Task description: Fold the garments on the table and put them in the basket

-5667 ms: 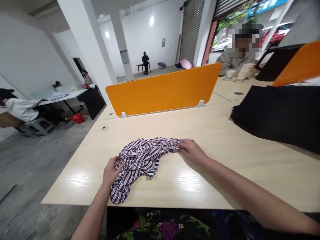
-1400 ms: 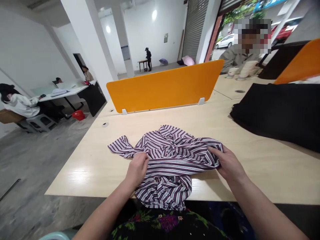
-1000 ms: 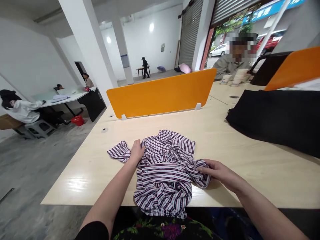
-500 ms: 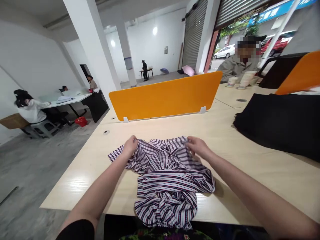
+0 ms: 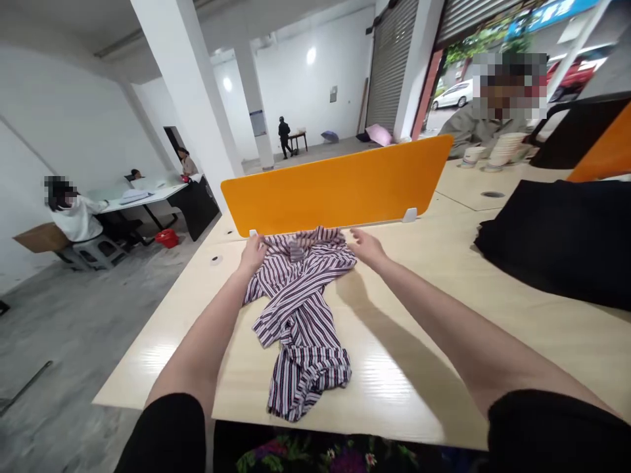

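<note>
A striped shirt [image 5: 300, 276] in white, dark and red lies crumpled lengthwise on the pale wooden table, its top near the orange divider and a bunched end towards me. At its upper left corner my left hand [image 5: 253, 253] pinches the fabric. My right hand [image 5: 367, 248] hovers just off the upper right edge, thumb and fingers apart, with the cloth close to the fingertips. One sleeve crosses the shirt's middle diagonally.
An orange divider [image 5: 335, 187] stands across the table [image 5: 389, 355] beyond the shirt. Black cloth [image 5: 562, 243] lies to the right. Stacked paper cups [image 5: 505, 151] stand in front of a seated person [image 5: 458, 131]. Other people are at a desk [image 5: 162, 192] far left.
Both hands have moved forward, drawing the shirt away from me towards the divider. It is now stretched out longer, and the right hand's fingers have come off the cloth.
</note>
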### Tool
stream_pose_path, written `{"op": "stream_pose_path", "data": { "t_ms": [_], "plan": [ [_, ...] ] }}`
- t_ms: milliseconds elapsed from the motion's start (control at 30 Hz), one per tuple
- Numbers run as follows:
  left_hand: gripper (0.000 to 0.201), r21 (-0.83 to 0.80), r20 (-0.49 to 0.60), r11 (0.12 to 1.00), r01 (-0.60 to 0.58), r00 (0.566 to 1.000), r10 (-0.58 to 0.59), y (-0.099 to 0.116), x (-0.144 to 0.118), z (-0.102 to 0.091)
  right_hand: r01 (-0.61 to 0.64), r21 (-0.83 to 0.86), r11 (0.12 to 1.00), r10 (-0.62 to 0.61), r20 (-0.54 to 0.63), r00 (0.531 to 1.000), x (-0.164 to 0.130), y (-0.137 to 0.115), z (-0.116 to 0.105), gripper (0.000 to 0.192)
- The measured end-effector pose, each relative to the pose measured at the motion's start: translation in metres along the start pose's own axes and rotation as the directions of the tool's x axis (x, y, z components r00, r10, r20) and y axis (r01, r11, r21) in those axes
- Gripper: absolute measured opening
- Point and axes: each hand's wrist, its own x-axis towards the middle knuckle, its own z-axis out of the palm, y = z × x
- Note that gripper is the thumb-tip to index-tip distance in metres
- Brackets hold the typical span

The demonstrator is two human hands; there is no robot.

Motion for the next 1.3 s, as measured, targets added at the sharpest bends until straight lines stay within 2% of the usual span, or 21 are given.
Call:
{"op": "stream_pose_path", "data": {
  "t_ms": [133,200,300,367,400,467,533,567,633,700,733,800,833,900,933,967,1000,1067,1133,1200,1300],
  "plan": [
    [0.019,0.13,0.179,0.991,0.022,0.983,-0.045,-0.027,-0.072,0.017,-0.037,0.008,0.999,0.036,0.118,0.992,-0.068,-0.004,0.025,0.013],
    [0.018,0.228,0.303,0.973,-0.045,0.953,-0.027,-0.033,-0.104,0.023,0.024,0.072,0.997,-0.039,0.21,0.977,-0.097,-0.017,0.036,0.017],
    [0.012,0.289,0.374,0.951,-0.107,0.927,-0.009,-0.021,-0.134,0.024,0.177,0.25,0.952,-0.249,0.292,0.923,-0.125,-0.048,0.053,0.04],
    [0.018,0.199,0.386,0.97,-0.141,0.921,0.055,0.0,-0.142,0.02,0.293,0.35,0.89,-0.397,0.277,0.875,-0.133,-0.069,0.064,0.056],
    [0.02,0.09,0.405,0.979,-0.184,0.904,0.133,0.013,-0.144,0.016,0.332,0.382,0.863,-0.444,0.257,0.859,-0.134,-0.077,0.068,0.057],
    [0.022,-0.195,0.395,0.943,-0.269,0.858,0.327,0.035,-0.146,0.009,0.333,0.4,0.854,-0.439,0.208,0.874,-0.132,-0.086,0.067,0.043],
    [0.023,-0.372,0.281,0.871,-0.321,0.855,0.435,0.043,-0.147,0.003,0.268,0.358,0.895,-0.329,0.121,0.937,-0.125,-0.077,0.048,0.028],
    [0.023,-0.37,0.219,0.869,-0.328,0.879,0.425,0.039,-0.148,0.001,0.225,0.307,0.925,-0.254,0.055,0.966,-0.121,-0.065,0.032,0.026],
    [0.019,-0.255,0.136,0.926,-0.277,0.938,0.318,0.019,-0.15,0.0,0.161,0.168,0.973,-0.142,-0.12,0.983,-0.113,-0.032,-0.013,0.031],
    [0.016,-0.083,0.133,0.985,-0.15,0.978,0.16,-0.011,-0.154,0.0,-0.021,-0.041,0.999,0.008,-0.277,0.961,-0.111,0.007,-0.064,0.036],
    [0.016,0.003,0.143,0.997,-0.078,0.987,0.076,-0.024,-0.156,0.001,-0.146,-0.154,0.977,0.088,-0.332,0.939,-0.113,0.024,-0.086,0.04],
    [0.023,0.147,0.157,0.988,0.035,0.986,-0.058,-0.039,-0.161,0.004,-0.363,-0.344,0.866,0.225,-0.382,0.897,-0.121,0.044,-0.113,0.044],
    [0.028,0.197,0.163,0.978,0.069,0.981,-0.102,-0.04,-0.163,0.007,-0.413,-0.396,0.82,0.263,-0.379,0.887,-0.127,0.045,-0.116,0.044],
    [0.039,0.251,0.177,0.964,0.086,0.975,-0.133,-0.03,-0.168,0.013,-0.392,-0.411,0.823,0.317,-0.24,0.918,-0.144,0.031,-0.099,0.038],
    [0.044,0.264,0.191,0.962,0.072,0.974,-0.125,-0.02,-0.17,0.018,-0.352,-0.366,0.861,0.338,-0.104,0.935,-0.154,0.017,-0.083,0.032],
    [0.048,0.272,0.208,0.961,0.045,0.973,-0.104,-0.01,-0.173,0.023,-0.278,-0.271,0.922,0.317,0.114,0.941,-0.165,0.001,-0.063,0.026],
    [0.051,0.281,0.225,0.96,0.012,0.971,-0.078,0.0,-0.176,0.029,-0.197,-0.182,0.963,0.248,0.321,0.914,-0.176,-0.016,-0.042,0.023],
    [0.053,0.305,0.262,0.951,-0.052,0.965,-0.032,0.015,-0.186,0.043,-0.011,-0.088,0.996,0.058,0.555,0.83,-0.197,-0.046,-0.005,0.021],
    [0.045,0.31,0.301,0.945,-0.105,0.954,0.007,0.021,-0.197,0.054,0.138,-0.087,0.987,-0.063,0.578,0.814,-0.211,-0.064,0.018,0.015],
    [0.033,0.224,0.314,0.966,-0.13,0.948,0.054,0.021,-0.205,0.06,0.19,-0.095,0.977,-0.104,0.565,0.819,-0.215,-0.071,0.023,0.004],
    [0.029,-0.173,0.169,0.983,-0.058,0.982,0.087,0.011,-0.211,0.05,0.186,0.011,0.982,-0.165,0.512,0.843,-0.206,-0.082,0.011,0.013]
  ]
}}
